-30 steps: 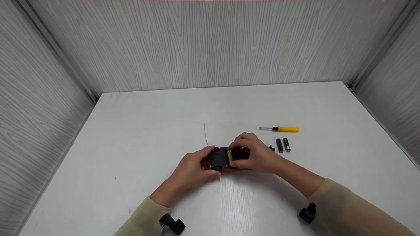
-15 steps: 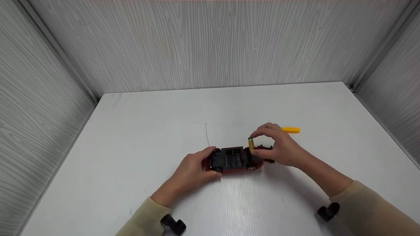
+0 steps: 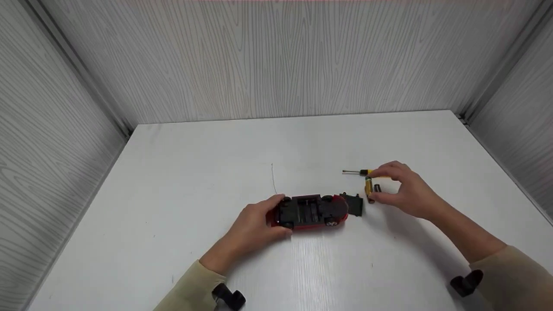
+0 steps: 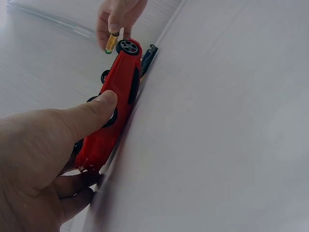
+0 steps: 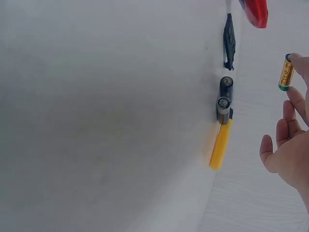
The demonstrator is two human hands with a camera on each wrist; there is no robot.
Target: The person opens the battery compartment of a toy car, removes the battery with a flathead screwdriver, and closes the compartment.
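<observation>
A red toy car (image 3: 311, 211) lies upside down on the table, its dark underside and battery compartment facing up. My left hand (image 3: 258, 221) grips the car's left end, thumb along the near side, as the left wrist view also shows. Off to the right, my right hand (image 3: 408, 190) pinches a gold battery (image 5: 287, 72) by its two ends between thumb and finger. That battery is held above the table, over two dark batteries (image 5: 224, 108) that lie side by side. The right hand's other fingers are spread loosely in the right wrist view.
A dark compartment cover (image 3: 355, 204) lies at the car's right end. Behind the batteries is a yellow screwdriver (image 3: 356, 172), its handle (image 5: 220, 145) partly hidden by my right hand in the head view. A thin wire (image 3: 273, 178) extends behind the car. Grey panels (image 3: 276, 60) surround the white table.
My right hand has lifted the gold battery out of the car's compartment and carried it right, over the other two batteries. My left hand has stayed on the car.
</observation>
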